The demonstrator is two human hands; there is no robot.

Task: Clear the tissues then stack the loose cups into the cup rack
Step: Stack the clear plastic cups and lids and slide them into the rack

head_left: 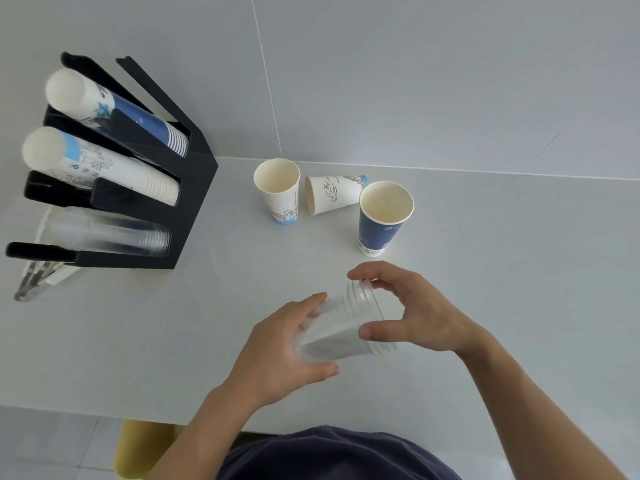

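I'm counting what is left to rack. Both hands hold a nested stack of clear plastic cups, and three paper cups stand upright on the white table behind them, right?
Not quite: the head view shows only two upright, the white paper cup and the blue paper cup. The white printed paper cup between them lies on its side. The left hand and right hand do hold the nested stack of clear plastic cups above the white table.

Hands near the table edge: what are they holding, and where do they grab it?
A small nested stack of clear plastic cups, lying sideways: left hand around the base end, right hand at the rims.
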